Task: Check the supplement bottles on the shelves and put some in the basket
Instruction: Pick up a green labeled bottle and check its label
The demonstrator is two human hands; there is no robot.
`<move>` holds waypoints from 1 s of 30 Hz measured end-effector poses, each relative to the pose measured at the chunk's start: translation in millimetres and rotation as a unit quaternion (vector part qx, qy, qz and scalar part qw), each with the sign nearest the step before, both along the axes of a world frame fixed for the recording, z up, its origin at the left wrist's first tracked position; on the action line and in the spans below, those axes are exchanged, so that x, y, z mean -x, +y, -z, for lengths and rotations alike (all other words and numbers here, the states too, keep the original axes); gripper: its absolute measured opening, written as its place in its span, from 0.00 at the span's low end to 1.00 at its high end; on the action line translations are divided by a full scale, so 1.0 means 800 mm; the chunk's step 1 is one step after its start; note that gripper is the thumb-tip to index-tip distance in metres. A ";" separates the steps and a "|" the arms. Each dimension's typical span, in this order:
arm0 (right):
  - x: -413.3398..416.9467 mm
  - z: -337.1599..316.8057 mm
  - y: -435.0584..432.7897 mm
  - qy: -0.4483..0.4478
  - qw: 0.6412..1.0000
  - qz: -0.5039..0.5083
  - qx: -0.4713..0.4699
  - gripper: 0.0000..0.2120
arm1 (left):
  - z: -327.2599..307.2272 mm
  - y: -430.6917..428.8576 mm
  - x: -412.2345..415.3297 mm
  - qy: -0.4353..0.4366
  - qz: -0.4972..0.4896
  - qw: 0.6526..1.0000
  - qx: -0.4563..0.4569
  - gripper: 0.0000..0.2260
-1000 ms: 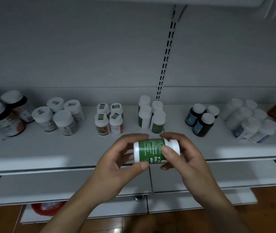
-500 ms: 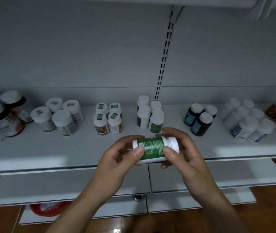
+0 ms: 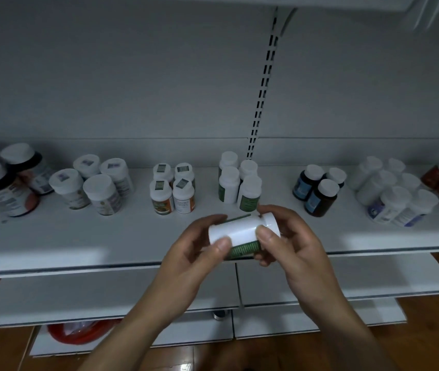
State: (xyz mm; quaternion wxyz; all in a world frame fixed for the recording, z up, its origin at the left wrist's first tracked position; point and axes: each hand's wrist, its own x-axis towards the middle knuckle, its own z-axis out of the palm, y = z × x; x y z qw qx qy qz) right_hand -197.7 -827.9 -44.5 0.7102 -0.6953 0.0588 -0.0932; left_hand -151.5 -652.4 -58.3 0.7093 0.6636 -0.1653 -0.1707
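A white supplement bottle with a green label (image 3: pixel 239 232) lies on its side in front of the shelf, held between both hands. My left hand (image 3: pixel 194 253) grips its base end, thumb across the front. My right hand (image 3: pixel 290 242) grips the cap end, thumb on the label. A white stretch of the bottle faces me, with green label showing at the lower edge. Behind it, several matching green-label bottles (image 3: pixel 239 183) stand on the white shelf (image 3: pixel 106 242). A red basket (image 3: pixel 79 333) shows partly under the lower shelves at bottom left.
Groups of bottles line the shelf: dark large ones (image 3: pixel 4 183) at far left, white ones (image 3: pixel 95 183), small orange-label ones (image 3: pixel 172 191), dark blue-label ones (image 3: pixel 317 191), white ones (image 3: pixel 392 194) at right. Lower shelves jut out beneath. The floor is wooden.
The bottle has been turned in my hands: its green label face has rolled downward and a white side now faces me. Both hands keep their hold.
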 end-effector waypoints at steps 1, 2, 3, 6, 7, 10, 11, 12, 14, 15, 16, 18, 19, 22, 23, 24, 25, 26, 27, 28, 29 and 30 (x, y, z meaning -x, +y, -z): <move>-0.002 0.001 0.000 0.003 1.000 0.003 0.004 0.17 | 0.000 0.000 0.001 -0.004 0.004 1.000 0.008 0.23; -0.003 0.001 0.001 0.005 1.000 0.003 0.007 0.16 | 0.001 0.000 0.001 -0.008 0.004 1.000 0.015 0.23; -0.003 0.002 0.000 0.006 1.000 -0.001 0.012 0.17 | 0.002 0.000 -0.001 -0.010 -0.002 1.000 0.020 0.22; 0.000 0.002 -0.002 -0.010 0.999 -0.023 0.025 0.21 | 0.000 0.000 -0.005 0.000 -0.017 1.000 0.021 0.19; 0.000 0.002 -0.003 -0.017 0.999 -0.021 0.026 0.22 | -0.001 0.000 -0.006 0.009 -0.016 1.000 0.018 0.20; -0.006 0.004 -0.002 -0.021 1.000 0.011 0.018 0.21 | -0.001 0.000 -0.007 0.012 0.001 1.000 0.001 0.19; -0.008 0.005 -0.002 -0.018 0.999 0.017 0.020 0.19 | -0.001 0.000 -0.006 0.004 0.005 1.000 -0.002 0.20; -0.009 0.006 -0.002 -0.015 0.999 0.019 0.024 0.17 | 0.001 -0.001 -0.006 -0.007 0.004 1.000 -0.004 0.22; -0.010 0.006 -0.002 -0.012 1.000 0.005 0.028 0.15 | 0.004 -0.001 -0.008 -0.027 -0.008 1.000 -0.009 0.22; -0.009 0.005 -0.002 -0.011 1.000 -0.010 0.026 0.17 | 0.004 -0.001 -0.009 -0.028 -0.011 1.000 -0.003 0.19; -0.009 0.004 -0.002 -0.011 0.999 -0.023 0.024 0.19 | 0.002 -0.001 -0.010 -0.022 -0.009 1.000 0.003 0.17; -0.009 0.004 -0.001 -0.016 0.999 -0.029 0.022 0.22 | 0.002 -0.001 -0.010 -0.010 -0.001 1.000 -0.006 0.15; -0.011 0.004 -0.001 -0.018 0.999 -0.021 0.021 0.20 | 0.004 0.000 -0.010 -0.006 0.003 1.000 -0.020 0.15; -0.016 0.007 -0.001 -0.014 0.999 0.011 0.037 0.16 | 0.012 0.001 -0.010 -0.016 0.011 0.998 -0.067 0.21; -0.019 0.009 0.000 -0.010 0.998 0.018 0.059 0.16 | 0.014 0.002 -0.010 -0.031 0.010 0.995 -0.091 0.24; -0.021 0.009 0.001 -0.009 0.996 0.022 0.089 0.17 | 0.016 0.002 -0.012 -0.052 0.010 0.992 -0.118 0.27; -0.023 0.010 0.003 -0.009 0.992 0.023 0.122 0.18 | 0.017 0.001 -0.014 -0.078 0.014 0.987 -0.140 0.28; -0.026 0.010 0.004 -0.011 0.988 0.021 0.154 0.18 | 0.020 0.000 -0.017 -0.103 0.017 0.982 -0.157 0.27; -0.031 0.010 0.006 -0.013 0.983 0.022 0.182 0.19 | 0.023 -0.002 -0.020 -0.118 0.014 0.978 -0.170 0.26; -0.037 0.009 0.008 -0.011 0.979 0.026 0.201 0.19 | 0.027 -0.002 -0.024 -0.125 0.003 0.976 -0.180 0.24; -0.045 0.007 0.008 -0.005 0.976 0.036 0.212 0.18 | 0.032 -0.002 -0.027 -0.122 -0.011 0.975 -0.183 0.23; -0.056 0.006 0.007 0.004 0.973 0.050 0.225 0.17 | 0.037 -0.001 -0.029 -0.114 -0.027 0.976 -0.182 0.23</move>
